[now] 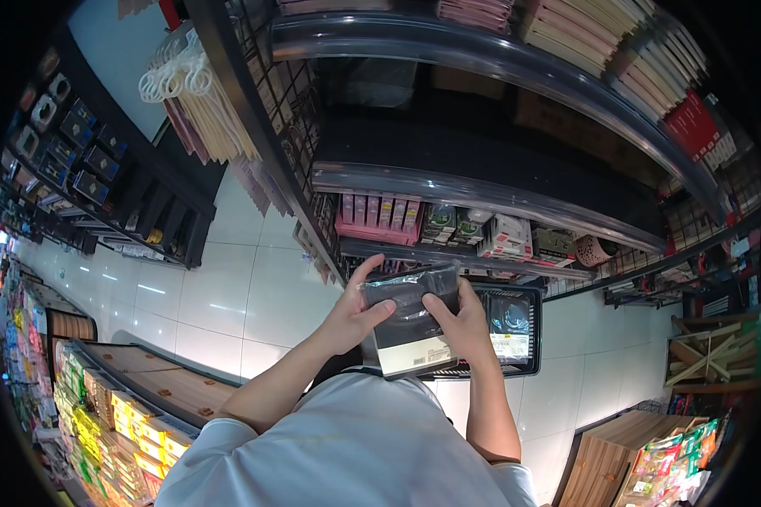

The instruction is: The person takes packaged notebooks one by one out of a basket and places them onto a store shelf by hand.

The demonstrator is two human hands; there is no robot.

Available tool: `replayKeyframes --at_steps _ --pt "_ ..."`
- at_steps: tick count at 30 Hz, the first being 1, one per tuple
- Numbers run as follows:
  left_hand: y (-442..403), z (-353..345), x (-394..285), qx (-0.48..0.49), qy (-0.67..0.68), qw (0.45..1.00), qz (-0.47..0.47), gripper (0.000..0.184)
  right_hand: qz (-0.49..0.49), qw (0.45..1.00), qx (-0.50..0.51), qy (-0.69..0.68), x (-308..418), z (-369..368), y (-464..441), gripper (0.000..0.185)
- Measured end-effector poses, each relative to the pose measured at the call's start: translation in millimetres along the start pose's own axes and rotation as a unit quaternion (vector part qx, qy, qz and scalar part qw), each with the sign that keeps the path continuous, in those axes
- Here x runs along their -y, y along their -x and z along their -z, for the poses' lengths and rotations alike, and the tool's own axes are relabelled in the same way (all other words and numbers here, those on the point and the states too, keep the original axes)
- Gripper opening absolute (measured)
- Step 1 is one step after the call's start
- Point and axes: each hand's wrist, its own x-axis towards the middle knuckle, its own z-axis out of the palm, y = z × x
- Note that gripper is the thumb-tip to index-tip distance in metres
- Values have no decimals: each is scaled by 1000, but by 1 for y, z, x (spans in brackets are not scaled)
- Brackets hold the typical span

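Note:
A flat dark package (407, 328) in clear, shiny plastic, with a cream label strip along its lower edge, is held in front of my chest. My left hand (353, 314) grips its left side, thumb on the front and index finger raised past the top corner. On the right side, my right hand (465, 325) holds it with the thumb pressed on the front; the other fingers are mostly hidden behind. A black basket (538, 334) is just beyond my right hand, and a similar plastic-wrapped dark package (509, 319) lies in it.
Dark shelving (482, 198) stands ahead, with pink boxes (379, 213) and other small boxes on a low shelf. White hangers (177, 76) hang at the upper left. Wooden display units (165, 376) with packaged goods flank me. White floor tiles (211, 308) run between.

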Motion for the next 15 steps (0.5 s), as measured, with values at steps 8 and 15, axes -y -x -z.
replayKeyframes --at_steps 8,15 --pt "-2 4 4 23 12 999 34 83 -9 999 -13 41 -4 -2 4 52" --pt "-4 -5 12 -24 20 999 29 81 -28 998 -34 44 -2 -8 4 57"
